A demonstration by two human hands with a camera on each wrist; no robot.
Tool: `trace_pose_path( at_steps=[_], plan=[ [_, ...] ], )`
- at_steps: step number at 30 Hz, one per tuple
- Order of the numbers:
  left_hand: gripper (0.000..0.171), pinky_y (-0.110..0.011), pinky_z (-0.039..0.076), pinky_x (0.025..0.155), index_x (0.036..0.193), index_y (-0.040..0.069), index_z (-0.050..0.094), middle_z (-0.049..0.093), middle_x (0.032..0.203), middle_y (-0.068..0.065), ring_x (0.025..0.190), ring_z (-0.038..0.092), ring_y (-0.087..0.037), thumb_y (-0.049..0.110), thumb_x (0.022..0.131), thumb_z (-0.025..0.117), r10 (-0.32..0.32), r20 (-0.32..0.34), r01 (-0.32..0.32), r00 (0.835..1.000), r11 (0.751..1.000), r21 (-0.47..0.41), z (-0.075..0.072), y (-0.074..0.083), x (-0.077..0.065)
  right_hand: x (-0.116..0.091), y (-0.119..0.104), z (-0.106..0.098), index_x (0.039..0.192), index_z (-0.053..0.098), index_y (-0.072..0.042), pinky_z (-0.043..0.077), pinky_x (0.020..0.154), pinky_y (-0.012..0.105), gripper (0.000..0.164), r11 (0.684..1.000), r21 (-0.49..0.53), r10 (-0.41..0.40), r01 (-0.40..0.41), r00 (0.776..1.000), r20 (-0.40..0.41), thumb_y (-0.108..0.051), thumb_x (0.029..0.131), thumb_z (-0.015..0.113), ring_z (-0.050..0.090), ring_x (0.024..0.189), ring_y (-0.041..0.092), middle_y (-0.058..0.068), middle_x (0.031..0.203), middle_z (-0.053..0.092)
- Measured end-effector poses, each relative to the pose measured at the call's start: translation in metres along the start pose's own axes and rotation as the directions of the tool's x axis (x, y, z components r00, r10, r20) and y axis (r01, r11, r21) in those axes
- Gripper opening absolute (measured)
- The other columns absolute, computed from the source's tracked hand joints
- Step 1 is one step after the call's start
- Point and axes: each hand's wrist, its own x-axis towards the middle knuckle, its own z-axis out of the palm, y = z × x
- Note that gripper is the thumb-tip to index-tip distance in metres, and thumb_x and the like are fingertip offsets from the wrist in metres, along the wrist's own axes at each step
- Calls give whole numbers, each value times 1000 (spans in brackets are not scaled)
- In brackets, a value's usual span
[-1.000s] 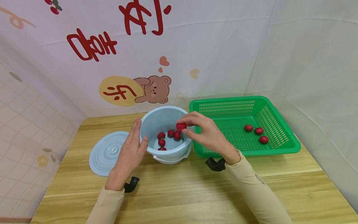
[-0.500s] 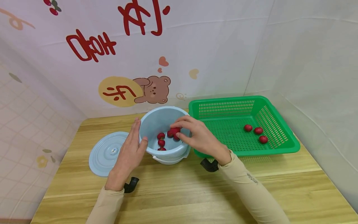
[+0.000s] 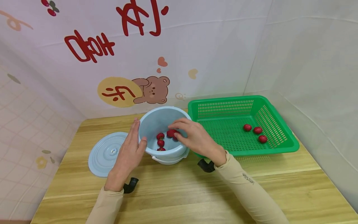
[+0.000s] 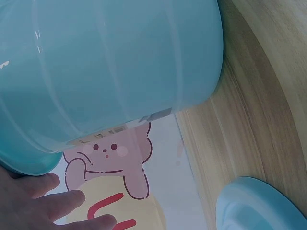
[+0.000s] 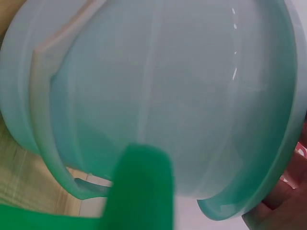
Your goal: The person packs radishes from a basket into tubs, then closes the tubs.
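My left hand (image 3: 127,155) rests with straight fingers against the left side of a light blue bucket (image 3: 162,115); the left wrist view shows the fingers (image 4: 67,203) spread beside its rim. My right hand (image 3: 195,137) reaches over the bucket's right side. Its fingertips stand apart just above a small round red fruit (image 3: 171,133), which lies against others of its kind. More red fruits (image 3: 160,143) with green stem bits lie on the bucket's floor. In the right wrist view, the bucket wall hides most of the hand.
A green plastic basket (image 3: 223,152) stands right of the bucket, with 3 red fruits (image 3: 257,130) in its right part. The bucket's lid (image 3: 104,158) lies left on the wooden table (image 3: 165,199). The bucket's handle (image 5: 43,115) hangs down. A printed cloth (image 3: 218,46) backs the table.
My right hand has moved left and down into the bucket with a red fruit, and its fingertips now stand just above it. My left hand has stayed at the bucket's side.
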Motion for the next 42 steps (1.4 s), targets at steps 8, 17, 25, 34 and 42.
trace_pose_path(
  at_steps=[8, 17, 25, 34, 42],
  plan=[
    [69, -61, 26, 120, 166, 5, 16, 14, 173, -10, 157, 19, -34, 29, 107, 43, -6, -1, 6, 1000, 1000, -1, 1, 0, 0, -7, -1, -5, 120, 76, -10, 57, 91, 32, 24, 999, 42, -9, 9, 1000, -15, -9, 96, 73, 66, 112, 13, -1, 123, 71],
    [69, -61, 25, 121, 166, 7, 15, 12, 174, -7, 157, 19, -33, 31, 108, 42, -17, 7, 18, 1000, 1000, -5, 0, 0, 0, -19, -7, -29, 119, 76, -12, 55, 96, 39, 22, 989, 149, 18, -8, 997, -71, -13, 99, 70, 64, 121, 15, -4, 125, 71],
    [70, -62, 25, 120, 166, 7, 14, 12, 174, -8, 157, 19, -35, 37, 109, 39, -8, 8, 8, 1000, 1000, -3, 1, 0, -1, -30, -7, -55, 121, 76, -12, 53, 100, 35, 24, 982, 187, 4, 15, 995, -100, -9, 97, 72, 64, 119, 15, -5, 122, 72],
    [70, -62, 26, 120, 167, 7, 13, 11, 174, -7, 156, 20, -35, 38, 109, 38, -6, 8, 6, 1000, 1000, 1, 1, -1, -1, -43, -3, -99, 119, 77, -14, 49, 102, 25, 28, 992, 123, 33, -18, 992, -120, -2, 93, 74, 64, 120, 13, -5, 119, 74],
    [69, -62, 26, 120, 166, 7, 14, 11, 174, -7, 156, 21, -36, 32, 108, 41, -6, 9, 6, 1000, 1000, -3, 0, 0, 0, -51, 11, -139, 121, 76, -21, 46, 98, 17, 29, 991, 17, 135, -134, 986, -100, -6, 97, 71, 62, 117, 4, -9, 120, 73]
  ],
)
